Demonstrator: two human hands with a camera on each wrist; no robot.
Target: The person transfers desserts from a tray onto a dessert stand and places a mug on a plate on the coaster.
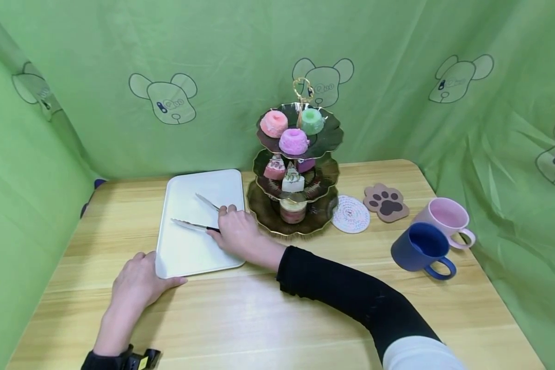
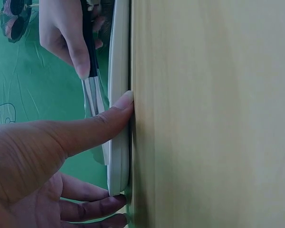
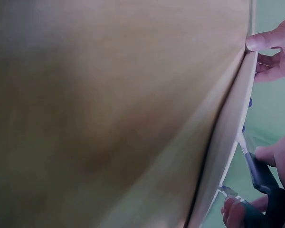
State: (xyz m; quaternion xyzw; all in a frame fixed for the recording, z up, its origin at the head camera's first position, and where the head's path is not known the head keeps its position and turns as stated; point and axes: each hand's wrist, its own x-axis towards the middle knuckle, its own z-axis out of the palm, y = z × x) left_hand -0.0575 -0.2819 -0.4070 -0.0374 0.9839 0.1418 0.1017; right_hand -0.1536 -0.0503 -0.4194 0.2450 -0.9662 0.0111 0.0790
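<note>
My right hand point(image 1: 239, 231) grips a pair of black-handled metal tongs point(image 1: 191, 225) over the white rectangular tray point(image 1: 199, 262). The tongs' two silver arms stand apart, nothing between them, pointing left across the tray. In the left wrist view their black handle lies under the right thumb. My left hand point(image 1: 134, 280) holds the tray's near left corner, thumb point(image 2: 118, 107) along the front edge and fingers point(image 2: 102, 206) round the left side. To the right of the tray stands a three-tier dark cake stand point(image 1: 326, 136) with gold rims.
Pink, orange and green ring cakes point(image 1: 274, 124) sit on the stand's top tier, cake slices point(image 1: 293, 181) on the middle and a round cake point(image 1: 293, 211) at the bottom. Rightward lie a round coaster point(image 1: 351, 214), a paw-shaped coaster point(image 1: 386, 202), a blue mug point(image 1: 416, 249) and a pink mug point(image 1: 448, 213).
</note>
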